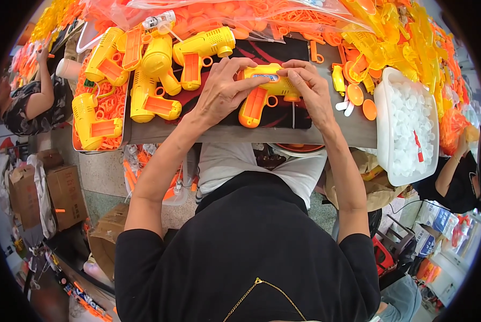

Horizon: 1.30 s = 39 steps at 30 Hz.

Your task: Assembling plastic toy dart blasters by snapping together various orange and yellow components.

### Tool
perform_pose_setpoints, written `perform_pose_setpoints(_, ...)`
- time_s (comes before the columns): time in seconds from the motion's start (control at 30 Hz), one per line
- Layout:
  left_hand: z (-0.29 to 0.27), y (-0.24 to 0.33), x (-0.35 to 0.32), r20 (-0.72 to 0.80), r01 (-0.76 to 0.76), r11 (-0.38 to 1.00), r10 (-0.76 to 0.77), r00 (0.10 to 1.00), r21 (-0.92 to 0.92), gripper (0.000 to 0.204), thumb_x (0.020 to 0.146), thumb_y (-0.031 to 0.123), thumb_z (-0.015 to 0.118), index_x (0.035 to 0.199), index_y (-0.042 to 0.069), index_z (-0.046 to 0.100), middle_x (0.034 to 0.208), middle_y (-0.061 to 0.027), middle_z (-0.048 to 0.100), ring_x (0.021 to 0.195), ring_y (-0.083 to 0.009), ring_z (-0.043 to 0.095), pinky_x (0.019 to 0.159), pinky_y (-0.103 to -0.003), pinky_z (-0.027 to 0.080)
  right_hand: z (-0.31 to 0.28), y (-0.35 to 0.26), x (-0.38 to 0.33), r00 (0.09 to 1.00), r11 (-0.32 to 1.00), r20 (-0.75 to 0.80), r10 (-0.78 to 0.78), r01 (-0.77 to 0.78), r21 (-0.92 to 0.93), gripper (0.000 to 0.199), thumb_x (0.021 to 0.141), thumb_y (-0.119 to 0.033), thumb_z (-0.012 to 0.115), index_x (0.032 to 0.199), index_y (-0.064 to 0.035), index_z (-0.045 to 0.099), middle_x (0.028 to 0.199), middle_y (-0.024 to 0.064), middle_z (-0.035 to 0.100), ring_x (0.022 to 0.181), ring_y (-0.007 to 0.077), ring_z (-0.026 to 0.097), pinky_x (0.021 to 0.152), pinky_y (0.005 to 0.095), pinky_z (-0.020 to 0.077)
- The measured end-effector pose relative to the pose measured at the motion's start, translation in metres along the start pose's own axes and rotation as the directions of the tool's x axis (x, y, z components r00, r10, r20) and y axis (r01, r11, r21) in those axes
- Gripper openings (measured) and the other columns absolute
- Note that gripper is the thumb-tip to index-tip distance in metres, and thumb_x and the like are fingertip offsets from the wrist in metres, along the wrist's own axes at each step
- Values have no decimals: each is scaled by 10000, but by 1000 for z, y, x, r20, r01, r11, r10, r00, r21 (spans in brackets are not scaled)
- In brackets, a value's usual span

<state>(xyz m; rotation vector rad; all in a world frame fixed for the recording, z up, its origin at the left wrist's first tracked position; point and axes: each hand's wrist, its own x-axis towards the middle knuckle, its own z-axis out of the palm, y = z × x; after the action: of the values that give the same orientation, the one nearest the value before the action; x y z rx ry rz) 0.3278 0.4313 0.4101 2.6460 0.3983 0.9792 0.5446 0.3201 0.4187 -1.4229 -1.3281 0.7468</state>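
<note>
Both hands, left hand (222, 91) and right hand (310, 88), each grip grasping the yellow toy gun (264, 88) on the desk (326, 129); uneven pressing could slide it toward the loose orange caps (361, 102) at 3 o'clock

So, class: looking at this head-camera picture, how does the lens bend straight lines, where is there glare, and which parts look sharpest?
Head view: fisheye bending curves the table edge, and a black rim rings the picture; glare streaks the clear plastic bags at the top; light is even with soft shadows; the left hand, right hand and yellow toy gun at centre are sharpest, while the cardboard boxes near the rim look softer.
</note>
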Motion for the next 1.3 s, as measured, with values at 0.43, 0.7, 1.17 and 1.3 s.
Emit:
perform_pose_setpoints(0.43,3,1,-1,-18,6,998,-4,1000,66,371,834,130,718,1186,246,732,1116,-51,592,898,-242,535,830,-367,451,1,-2,2,1000,999,-11,28,-27,35,320,1015,-276,583,1088,-16,755,1208,55,589,1182,152,516,998,296,438)
perform_pose_setpoints(0.7,5,0,-5,-46,14,1000,-13,999,21,405,818,116,728,1195,264,731,1146,-43,595,911,-249,529,856,-371,458,3,-4,5,997,997,-31,74,-73,19,240,969,-234,657,1023,-24,759,1170,55,601,1115,159,563,984,290,445)
perform_pose_setpoints(1.17,16,8,-13,-77,-1,992,12,997,130,489,750,77,656,1219,198,723,1256,-48,599,1111,-297,579,927,-395,488,-8,5,42,959,977,256,124,-74,-198,391,908,-259,718,1183,-17,582,1073,90,639,1068,192,589,952,332,472)
perform_pose_setpoints(1.3,12,10,-18,-32,28,991,-24,999,129,498,752,30,696,1222,189,724,1299,-78,582,1176,-291,572,942,-390,489,-3,-2,24,950,837,264,-166,277,-472,595,813,-290,783,1327,-80,570,1176,117,638,1129,335,552,972,430,458)
